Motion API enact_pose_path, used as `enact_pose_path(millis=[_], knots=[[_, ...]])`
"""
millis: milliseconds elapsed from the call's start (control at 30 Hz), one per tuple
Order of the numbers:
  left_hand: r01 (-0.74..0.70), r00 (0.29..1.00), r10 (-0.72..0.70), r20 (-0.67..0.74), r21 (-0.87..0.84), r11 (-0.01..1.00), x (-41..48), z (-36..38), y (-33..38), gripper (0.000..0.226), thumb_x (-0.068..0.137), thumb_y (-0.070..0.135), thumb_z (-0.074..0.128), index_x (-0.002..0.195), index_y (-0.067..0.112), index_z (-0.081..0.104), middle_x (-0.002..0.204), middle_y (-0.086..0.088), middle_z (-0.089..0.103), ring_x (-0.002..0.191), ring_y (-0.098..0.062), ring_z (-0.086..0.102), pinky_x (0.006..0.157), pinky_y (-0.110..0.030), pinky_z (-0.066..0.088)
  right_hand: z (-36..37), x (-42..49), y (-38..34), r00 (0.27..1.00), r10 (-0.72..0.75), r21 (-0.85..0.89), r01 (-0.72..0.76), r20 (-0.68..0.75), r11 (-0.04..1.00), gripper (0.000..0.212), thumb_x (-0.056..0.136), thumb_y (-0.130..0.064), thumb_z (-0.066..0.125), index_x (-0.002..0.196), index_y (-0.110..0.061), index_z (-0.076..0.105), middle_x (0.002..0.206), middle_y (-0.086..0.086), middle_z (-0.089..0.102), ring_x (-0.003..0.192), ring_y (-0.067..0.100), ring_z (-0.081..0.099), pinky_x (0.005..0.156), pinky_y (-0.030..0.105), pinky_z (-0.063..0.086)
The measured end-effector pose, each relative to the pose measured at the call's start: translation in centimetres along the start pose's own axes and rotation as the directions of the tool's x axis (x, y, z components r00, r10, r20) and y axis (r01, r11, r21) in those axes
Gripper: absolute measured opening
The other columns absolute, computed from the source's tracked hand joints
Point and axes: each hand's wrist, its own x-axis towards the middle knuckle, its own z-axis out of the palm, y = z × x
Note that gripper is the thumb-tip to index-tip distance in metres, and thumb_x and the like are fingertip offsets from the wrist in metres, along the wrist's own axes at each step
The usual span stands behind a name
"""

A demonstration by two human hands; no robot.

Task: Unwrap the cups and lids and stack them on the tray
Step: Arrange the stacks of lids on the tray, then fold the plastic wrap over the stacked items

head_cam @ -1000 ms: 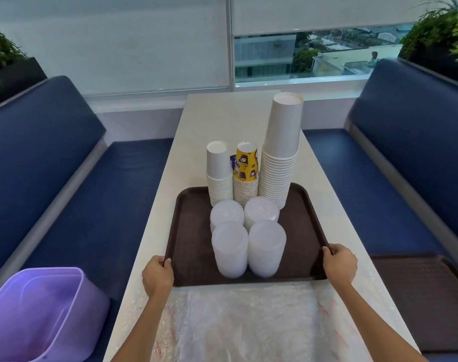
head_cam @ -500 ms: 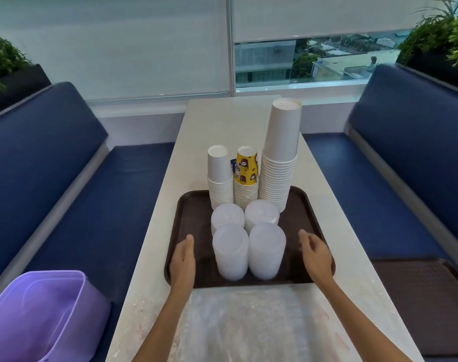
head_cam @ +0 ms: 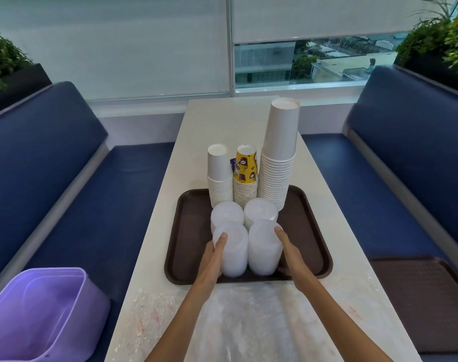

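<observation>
A brown tray [head_cam: 309, 231] lies on the white table. At its back stand three upside-down cup stacks: a short white one [head_cam: 218, 176], a yellow patterned one [head_cam: 245, 173] and a tall white one [head_cam: 279, 152]. Several translucent lid stacks stand in front, two behind [head_cam: 226, 212] [head_cam: 260, 210] and two nearer. My left hand [head_cam: 213, 254] presses flat against the outer side of the near left lid stack [head_cam: 234, 253]. My right hand [head_cam: 288, 253] presses against the outer side of the near right lid stack [head_cam: 263, 246]. Both hands have straight fingers.
Clear plastic wrap [head_cam: 235, 322] lies spread on the table in front of the tray. A purple bin [head_cam: 42, 317] sits on the blue bench at lower left. A second brown tray [head_cam: 426, 301] rests on the right bench. Planters flank both bench backs.
My hands let go of the tray's front corners, moved inward over the tray and now press on the two near lid stacks from either side.
</observation>
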Motion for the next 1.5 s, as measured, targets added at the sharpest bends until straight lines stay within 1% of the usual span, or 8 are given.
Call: enact_pose_path(millis=[733, 867, 967, 1033, 1100, 1200, 1333, 1500], knots=[[-0.021, 1.0, 0.021, -0.004, 0.047, 0.999, -0.4, 0.5, -0.1, 0.046, 0.094, 0.053, 0.041, 0.133, 0.028, 0.04, 0.119, 0.011, 0.046, 0.11, -0.012, 0.043, 0.104, -0.04, 0.038, -0.3, -0.8, -0.7, 0.997, 0.077, 0.005, -0.077, -0.026, 0.997, 0.059, 0.089, -0.058, 0.047, 0.137, -0.023, 0.047, 0.137, 0.003, 0.052, 0.124, 0.026, 0.048, 0.108, 0.046, 0.038], [-0.033, 0.999, 0.033, -0.007, 0.04, 0.999, -0.5, 0.6, 0.0, 0.044, 0.096, 0.054, 0.035, 0.132, 0.03, 0.039, 0.119, 0.013, 0.046, 0.111, -0.01, 0.042, 0.104, -0.037, 0.036, -0.4, -0.8, -0.9, 0.996, 0.084, 0.04, -0.083, -0.032, 0.996, 0.06, 0.088, -0.065, 0.042, 0.13, -0.022, 0.053, 0.128, 0.003, 0.059, 0.12, 0.026, 0.052, 0.104, 0.043, 0.041], [-0.065, 0.997, 0.066, -0.031, 0.028, 0.998, -1.0, 0.5, 0.3, 0.029, 0.099, 0.051, 0.027, 0.114, 0.035, 0.045, 0.106, 0.017, 0.052, 0.102, -0.006, 0.047, 0.095, -0.031, 0.034, -0.6, -1.0, -0.8, 0.995, 0.026, 0.029, -0.023, -0.099, 0.999, 0.057, 0.092, -0.064, 0.036, 0.119, -0.021, 0.06, 0.117, 0.004, 0.063, 0.113, 0.024, 0.056, 0.103, 0.043, 0.041], [-0.072, 0.994, 0.073, -0.076, 0.017, 0.997, -1.0, 0.1, 0.3, 0.043, 0.098, 0.056, 0.025, 0.122, 0.031, 0.05, 0.116, 0.011, 0.056, 0.112, -0.011, 0.049, 0.1, -0.033, 0.035, -0.8, -0.9, -0.2, 0.972, -0.039, 0.014, 0.044, -0.23, 0.999, 0.058, 0.093, -0.061, 0.036, 0.12, -0.016, 0.061, 0.119, 0.005, 0.062, 0.113, 0.022, 0.056, 0.105, 0.043, 0.04], [-0.047, 0.983, 0.053, -0.174, 0.039, 0.998, -1.0, -0.8, -0.2, 0.058, 0.095, 0.061, 0.026, 0.13, 0.022, 0.05, 0.125, 0.001, 0.054, 0.119, -0.019, 0.049, 0.108, -0.044, 0.036, -0.8, -1.5, 0.5, 0.914, -0.122, 0.012, 0.138, -0.387, 0.99, 0.051, 0.098, -0.05, 0.037, 0.118, -0.011, 0.063, 0.114, 0.007, 0.063, 0.107, 0.02, 0.057, 0.099, 0.037, 0.043], [-0.067, 0.956, 0.082, -0.281, 0.061, 0.996, -1.8, -2.4, -1.2, 0.034, 0.098, 0.047, 0.038, 0.111, 0.019, 0.053, 0.112, -0.005, 0.058, 0.104, -0.022, 0.056, 0.097, -0.042, 0.046, -0.7, -3.3, 1.8, 0.815, -0.287, -0.062, 0.297, -0.503, 0.953, 0.038, 0.101, -0.034, 0.039, 0.102, -0.008, 0.066, 0.096, 0.009, 0.065, 0.09, 0.019, 0.058, 0.088, 0.037, 0.046], [-0.133, 0.932, 0.186, -0.311, 0.184, 0.974, -3.7, -4.7, -3.0, 0.014, 0.097, 0.02, 0.051, 0.108, 0.016, 0.058, 0.112, -0.008, 0.062, 0.099, -0.022, 0.061, 0.092, -0.038, 0.051, -0.4, -5.4, 4.4, 0.775, -0.469, -0.251, 0.397, -0.423, 0.883, 0.016, 0.097, -0.015, 0.048, 0.091, -0.014, 0.063, 0.083, -0.004, 0.063, 0.084, 0.02, 0.06, 0.082, 0.039, 0.05], [-0.068, 0.913, 0.178, -0.367, 0.293, 0.954, -5.9, -7.0, -5.7, 0.011, 0.093, 0.01, 0.056, 0.098, 0.019, 0.059, 0.104, -0.006, 0.063, 0.097, -0.025, 0.062, 0.091, -0.038, 0.052, 0.7, -7.7, 7.7, 0.841, -0.512, -0.432, 0.401, -0.176, 0.808, 0.003, 0.092, -0.015, 0.06, 0.09, -0.015, 0.062, 0.08, -0.003, 0.063, 0.074, 0.014, 0.058, 0.064, 0.02, 0.044]])
